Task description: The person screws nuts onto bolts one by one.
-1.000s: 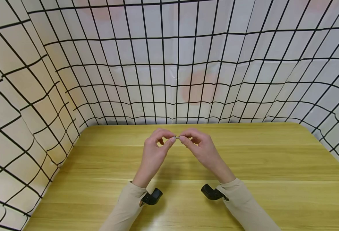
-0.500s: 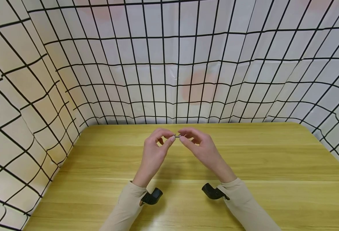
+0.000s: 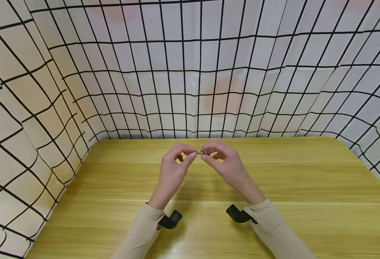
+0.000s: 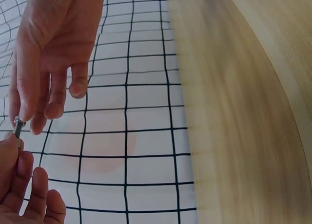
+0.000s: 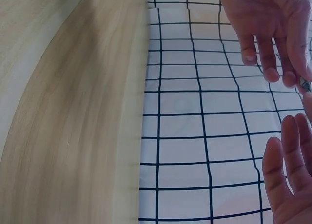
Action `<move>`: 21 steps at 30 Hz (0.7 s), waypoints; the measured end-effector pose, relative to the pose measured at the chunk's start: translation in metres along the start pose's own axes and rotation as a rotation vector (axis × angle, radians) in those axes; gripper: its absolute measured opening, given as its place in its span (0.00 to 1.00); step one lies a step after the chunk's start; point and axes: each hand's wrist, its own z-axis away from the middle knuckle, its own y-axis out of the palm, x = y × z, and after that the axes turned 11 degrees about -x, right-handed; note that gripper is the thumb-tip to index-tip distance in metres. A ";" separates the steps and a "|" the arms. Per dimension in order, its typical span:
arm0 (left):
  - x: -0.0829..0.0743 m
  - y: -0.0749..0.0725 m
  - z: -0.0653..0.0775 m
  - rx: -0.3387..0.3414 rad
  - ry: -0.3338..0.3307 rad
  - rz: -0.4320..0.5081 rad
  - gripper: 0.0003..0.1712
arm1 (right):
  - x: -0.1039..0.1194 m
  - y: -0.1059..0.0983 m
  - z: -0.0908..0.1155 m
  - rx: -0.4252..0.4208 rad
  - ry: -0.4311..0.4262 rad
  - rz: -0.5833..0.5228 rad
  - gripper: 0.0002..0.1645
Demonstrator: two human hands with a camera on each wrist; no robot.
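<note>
A small metal bolt (image 3: pixel 199 153) lies level between the fingertips of both hands, above the table. My left hand (image 3: pixel 173 167) pinches its left end between thumb and index finger. At the other end, the thumb and index finger of my right hand (image 3: pixel 227 165) are around a wider part, either a head or a nut; I cannot tell which. That wider end of the bolt (image 4: pixel 19 121) shows between the right fingertips in the left wrist view, with the left hand (image 4: pixel 22 185) below. In the right wrist view fingers mostly hide the bolt (image 5: pixel 305 84).
A wooden table (image 3: pixel 190 230) spreads beneath both hands. White cloth with a black grid (image 3: pixel 190 82) hangs behind it and along the sides. Each wrist bears a black camera mount (image 3: pixel 171 220).
My right thumb and index finger have parted and shifted along the bolt, so more of its right end shows now. The left hand keeps its pinch in the same place.
</note>
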 end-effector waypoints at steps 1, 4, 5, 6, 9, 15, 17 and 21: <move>0.000 0.000 0.000 0.002 0.000 0.001 0.02 | 0.000 0.000 0.000 -0.001 0.005 0.004 0.09; 0.000 0.000 0.000 0.007 -0.002 0.001 0.02 | 0.000 0.000 0.000 -0.006 0.027 0.001 0.07; 0.000 0.000 0.000 0.010 -0.003 0.002 0.02 | -0.001 0.001 0.000 -0.006 0.033 0.001 0.06; 0.000 0.000 0.000 0.014 -0.005 0.002 0.02 | -0.001 0.001 0.000 -0.007 0.039 -0.001 0.06; 0.000 -0.001 0.000 0.025 -0.014 0.010 0.02 | -0.002 0.001 0.001 -0.003 0.054 -0.012 0.05; 0.000 0.000 0.000 0.030 -0.019 0.016 0.02 | -0.003 0.002 0.001 0.008 0.101 -0.008 0.07; 0.001 0.000 0.000 0.026 -0.018 0.013 0.02 | -0.003 0.002 0.001 0.015 0.115 -0.004 0.08; 0.001 0.000 0.000 0.017 -0.013 0.011 0.02 | -0.002 0.000 0.001 0.022 0.130 0.003 0.09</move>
